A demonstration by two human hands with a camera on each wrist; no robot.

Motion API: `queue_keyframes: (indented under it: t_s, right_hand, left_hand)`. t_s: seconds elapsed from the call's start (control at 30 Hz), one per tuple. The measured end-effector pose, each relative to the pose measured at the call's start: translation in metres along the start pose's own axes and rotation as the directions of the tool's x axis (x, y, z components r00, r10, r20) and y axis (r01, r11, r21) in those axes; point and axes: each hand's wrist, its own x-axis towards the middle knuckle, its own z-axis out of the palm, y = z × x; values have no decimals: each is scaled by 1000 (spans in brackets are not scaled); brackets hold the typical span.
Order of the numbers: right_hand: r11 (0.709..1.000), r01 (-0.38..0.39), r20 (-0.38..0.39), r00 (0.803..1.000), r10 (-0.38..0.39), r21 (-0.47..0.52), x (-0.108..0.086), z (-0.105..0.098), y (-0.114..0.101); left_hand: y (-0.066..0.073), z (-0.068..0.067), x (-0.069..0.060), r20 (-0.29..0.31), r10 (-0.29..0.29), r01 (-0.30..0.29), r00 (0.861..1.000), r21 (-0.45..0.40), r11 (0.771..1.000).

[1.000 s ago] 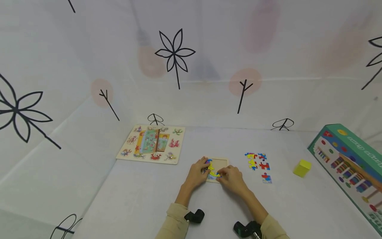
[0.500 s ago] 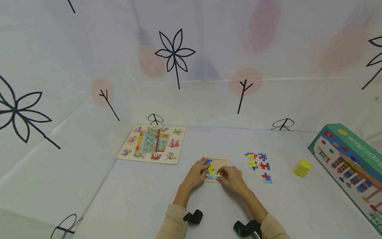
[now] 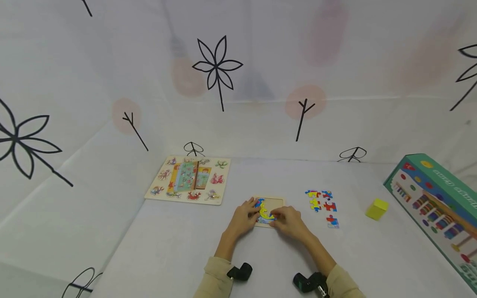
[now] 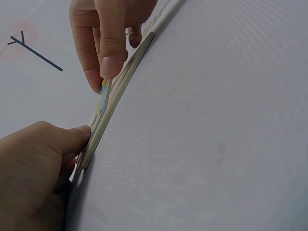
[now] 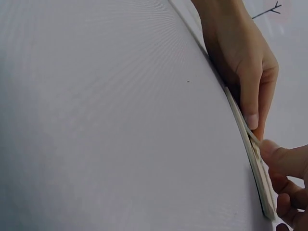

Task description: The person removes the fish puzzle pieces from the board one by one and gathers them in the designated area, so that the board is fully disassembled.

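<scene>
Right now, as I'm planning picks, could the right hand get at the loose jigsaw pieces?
Probably yes, once free: the right hand pinches a puzzle piece at the wooden tray, but nothing blocks the loose jigsaw pieces.

Hands [image 5: 250, 67] at wooden frame [image 5: 255, 168], white table [image 5: 120, 125]

No text, brand or number can be read with certainty in any of the three views. On the green side of the box [image 3: 439, 207], white lettering [image 3: 449, 181] runs at a slant, too small and blurred to make out. The printed face of the same box bears a small red emblem [image 3: 408, 166] at its far corner and pale green lettering [image 3: 468, 271] at its near end, both likewise illegible.
</scene>
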Motion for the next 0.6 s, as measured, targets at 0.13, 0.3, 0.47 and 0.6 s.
queue_keyframes:
  t_s: [0.13,0.3,0.47,0.6]
  right_hand:
    - [999,33,0,999,-33,-5,-1,-1,2]
    - [998,65,-60,996,-65,5,-1,-5,9]
    - [999,41,-96,995,-38,34,-9,-22,19]
    - [1000,-19,-122,992,20,4,-22,-43,30]
  left_hand:
    - [0,0,0,5,5,-5,1000,8,1000]
    - [-1,1,1,-1,14,-14,1000,22,1000]
    - [-1,1,1,-3,15,-15,1000,13,1000]
    - [-2,2,1,-16,25,-25,1000,26,999]
